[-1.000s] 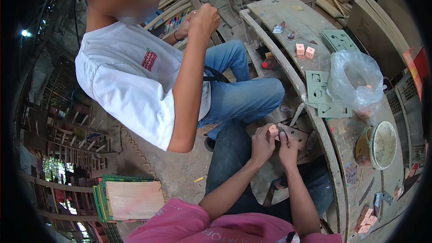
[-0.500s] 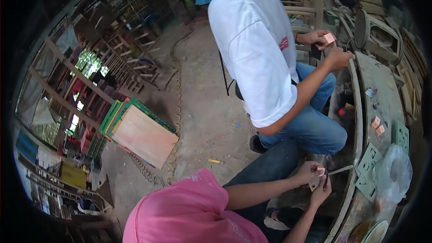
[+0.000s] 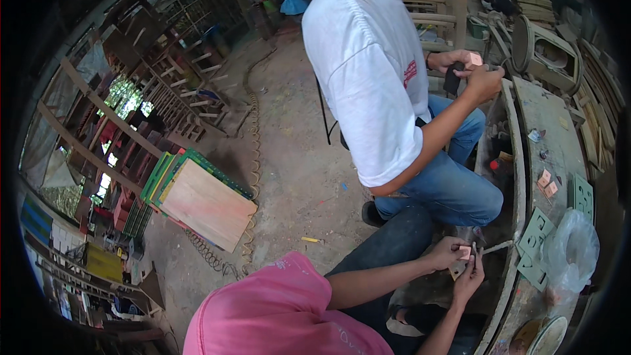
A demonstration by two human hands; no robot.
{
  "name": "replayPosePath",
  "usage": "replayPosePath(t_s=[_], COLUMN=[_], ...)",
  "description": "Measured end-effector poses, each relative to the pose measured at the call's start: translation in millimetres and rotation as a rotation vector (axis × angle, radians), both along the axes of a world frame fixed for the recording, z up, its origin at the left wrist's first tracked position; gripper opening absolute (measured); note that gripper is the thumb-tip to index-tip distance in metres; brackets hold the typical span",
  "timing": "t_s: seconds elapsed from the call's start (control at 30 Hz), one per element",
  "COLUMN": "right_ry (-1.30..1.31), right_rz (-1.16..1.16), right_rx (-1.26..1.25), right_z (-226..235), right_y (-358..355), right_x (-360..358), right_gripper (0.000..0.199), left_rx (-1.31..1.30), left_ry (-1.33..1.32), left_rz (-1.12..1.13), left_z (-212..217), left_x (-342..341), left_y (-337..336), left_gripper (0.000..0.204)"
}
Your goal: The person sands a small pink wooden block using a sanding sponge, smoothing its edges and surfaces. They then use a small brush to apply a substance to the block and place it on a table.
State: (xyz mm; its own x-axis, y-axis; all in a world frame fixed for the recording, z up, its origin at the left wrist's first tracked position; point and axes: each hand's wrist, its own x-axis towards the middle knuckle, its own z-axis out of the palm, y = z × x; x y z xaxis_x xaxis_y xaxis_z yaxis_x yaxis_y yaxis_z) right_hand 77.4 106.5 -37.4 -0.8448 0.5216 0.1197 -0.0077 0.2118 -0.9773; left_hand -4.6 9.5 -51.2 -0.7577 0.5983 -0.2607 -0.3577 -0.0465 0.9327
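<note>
My left hand (image 3: 447, 254), at the end of the pink sleeve, is closed on a small pinkish square block (image 3: 465, 252). Just beside it, my right hand (image 3: 468, 281) reaches up from the lower edge with its fingers closed against the block's side. A small dark thing shows at those fingertips, too small to name. Below the block is a tan piece (image 3: 456, 270), partly hidden between the hands. Both hands are above my lap, near the workbench edge.
A co-worker in a white shirt (image 3: 368, 79) sits ahead, holding a similar block (image 3: 475, 59). On the workbench (image 3: 549, 115) at right lie green cut-out plates (image 3: 536, 231), small pinkish blocks (image 3: 551, 189) and a plastic bag (image 3: 572, 256). Stacked boards (image 3: 207, 205) and a coiled hose (image 3: 255, 151) are at left.
My right fingers have shifted up along the block, while my left hand keeps its hold. The co-worker's hands have come closer together around their block.
</note>
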Motion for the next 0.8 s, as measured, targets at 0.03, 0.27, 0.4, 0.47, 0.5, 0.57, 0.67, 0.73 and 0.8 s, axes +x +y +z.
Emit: replayPosePath(t_s=[0.03, 0.27, 0.4, 0.47, 0.5, 0.57, 0.67, 0.73, 0.8], right_ry=[0.023, -0.08, -0.131, -0.12, -0.062, -0.111, -0.134, -0.1, -0.079], right_rz=[0.013, -0.027, -0.078, -0.11, -0.08, -0.04, -0.117, -0.063, -0.112], right_rx=[0.075, 0.27, 0.303, 0.32, 0.391, 0.436, 0.434, 0.457, 0.439], right_z=[0.6, 14.4, 20.4, 11.6, 15.4, 23.0, 8.3, 17.7, 20.0], right_y=[0.4, -1.8, 2.8, 2.1, -2.5, -7.7, -0.9, -3.3, -8.1], right_x=[1.7, 5.7, 1.3, 1.8, 4.9, 5.9, 3.5, 4.7, 5.2], right_gripper=[0.032, 0.028, 0.027, 0.027, 0.028, 0.028, 0.027, 0.028, 0.027], left_rx=[0.008, 0.086, 0.257, 0.22, 0.207, 0.228, 0.272, 0.22, 0.207], left_ry=[-0.021, -0.106, -0.149, -0.081, -0.05, -0.101, -0.139, -0.096, -0.087], left_rz=[-0.007, -0.026, -0.046, 0.004, 0.026, 0.05, 0.031, 0.06, 0.062], left_z=[-1.2, -2.5, -2.0, -6.7, -4.5, -2.0, 9.7, 6.4, 6.5], left_x=[-1.4, -4.6, -4.4, -4.0, -3.4, -6.1, -0.9, -4.7, -3.6], left_y=[0.4, -3.9, 0.7, -3.3, -2.9, -4.0, -4.0, -3.9, -3.1], left_gripper=[0.025, 0.033, 0.035, 0.036, 0.036, 0.032, 0.032, 0.032, 0.033])
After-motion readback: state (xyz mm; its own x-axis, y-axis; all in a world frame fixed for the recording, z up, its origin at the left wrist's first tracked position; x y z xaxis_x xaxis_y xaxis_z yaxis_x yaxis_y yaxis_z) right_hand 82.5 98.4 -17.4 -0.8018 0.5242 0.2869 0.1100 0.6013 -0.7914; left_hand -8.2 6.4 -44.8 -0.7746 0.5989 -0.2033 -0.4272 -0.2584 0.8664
